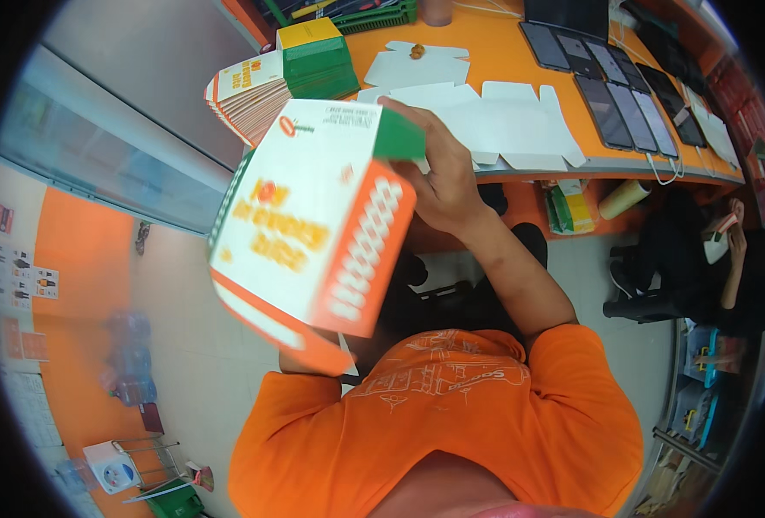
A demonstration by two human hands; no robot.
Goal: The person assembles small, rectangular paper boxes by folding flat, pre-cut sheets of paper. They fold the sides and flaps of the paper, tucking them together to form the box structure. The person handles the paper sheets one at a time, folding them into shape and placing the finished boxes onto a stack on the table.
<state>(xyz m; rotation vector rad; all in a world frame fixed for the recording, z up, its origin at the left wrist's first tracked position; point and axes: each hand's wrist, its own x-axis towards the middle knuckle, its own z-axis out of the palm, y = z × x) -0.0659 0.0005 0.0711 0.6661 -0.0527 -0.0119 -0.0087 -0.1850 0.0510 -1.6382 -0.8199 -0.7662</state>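
1. Where the bench (486, 52) meets your left side, flattened cartons (253, 99) form a dense stack, probably kept flat to save space within reach; yellow-orange lettering shows on top.
2. Locate the carton (287, 207) in front of that stack, tilted and held clear of the bench. Its yellow-orange title is blurred; small dark print runs along the upper edge.
3. Your left grip is hidden behind the carton; you cannot tell its state.
4. Your right grip (447, 177) clasps the carton beside its green flap (399, 136), likely to steady that corner.
5. White blanks (512, 125) lie flat, showing no print.
6. Phones (602, 112) lie in rows beside cables (663, 168), presumably for charging access.
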